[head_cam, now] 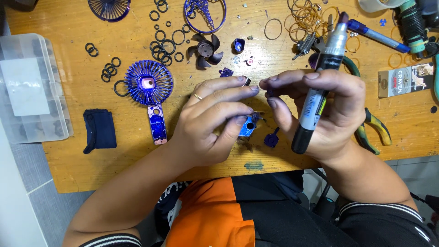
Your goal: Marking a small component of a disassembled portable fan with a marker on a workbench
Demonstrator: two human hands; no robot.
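A small blue plastic part (247,126) sits pinched in the left hand (210,123), held just above the front edge of the wooden surface (64,164). The fingers curl around it, fingertips pressing its top, and a gold ring shows on one finger. The right hand (327,114) meets it from the other side: thumb and forefinger close on a tiny dark piece (270,91) right at the left fingertips, while the other fingers clamp a thick marker pen (320,87), grey-bodied with a black cap end pointing down toward the person. Just below the hands, a little dark purple piece (271,138) lies on the surface.

To the left, near the left wrist, lies a blue handheld fan body (151,91) with its round grille and a short handle. Beyond the hands rests a dark fan blade wheel (206,49), surrounded by many black rubber rings (164,45). Farther back are a blue round grille (109,8) and a purple hoop frame (206,13). To the right of the right hand, partly under it, lie pliers with yellow-and-green handles (376,128). Orange rubber bands (306,18), a blue pen (377,36) and a small printed carton (404,80) sit at the back right. At far left stands a clear compartment box (32,87), with a folded dark cloth (99,130) beside it.
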